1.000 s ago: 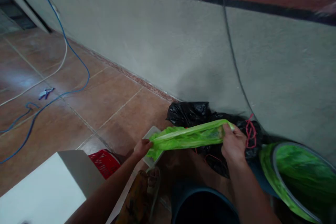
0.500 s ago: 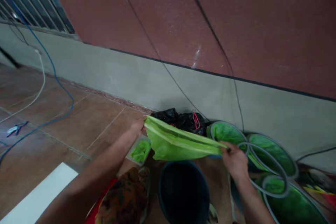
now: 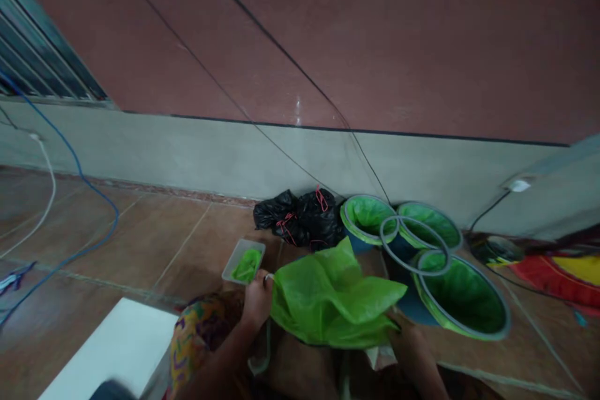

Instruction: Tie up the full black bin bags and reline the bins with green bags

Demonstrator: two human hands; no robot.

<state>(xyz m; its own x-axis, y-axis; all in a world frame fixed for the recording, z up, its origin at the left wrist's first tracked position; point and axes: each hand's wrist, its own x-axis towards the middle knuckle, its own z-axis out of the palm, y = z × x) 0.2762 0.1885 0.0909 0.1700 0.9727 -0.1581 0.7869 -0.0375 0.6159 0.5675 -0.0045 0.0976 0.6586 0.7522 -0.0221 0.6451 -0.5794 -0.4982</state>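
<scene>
A thin green plastic bag [image 3: 328, 300] is spread out in front of me, its upper edge flaring up in loose folds. My left hand [image 3: 259, 300] is closed on the bag's left edge. At the opposite side, my right hand [image 3: 407, 340] is wrapped around the right edge, its fingers partly in shadow. The bag hides most of what lies below it, so I cannot tell whether it touches the dark bin there. Beside my left hand, a clear plastic box [image 3: 229, 270] on the floor holds folded green bags [image 3: 247, 264].
Several bins lined with green bags [image 3: 462, 290] stand at the right, a loose grey ring [image 3: 392, 250] lying across their rims. Black tied bags [image 3: 276, 211] rest against the wall. A white board [image 3: 117, 344] and a blue cable [image 3: 79, 162] are at the left.
The green bag was stretched taut above the open dark bin; now it is lower, billowed, and covers that spot. My hands have come down and closer together. The view has turned right.
</scene>
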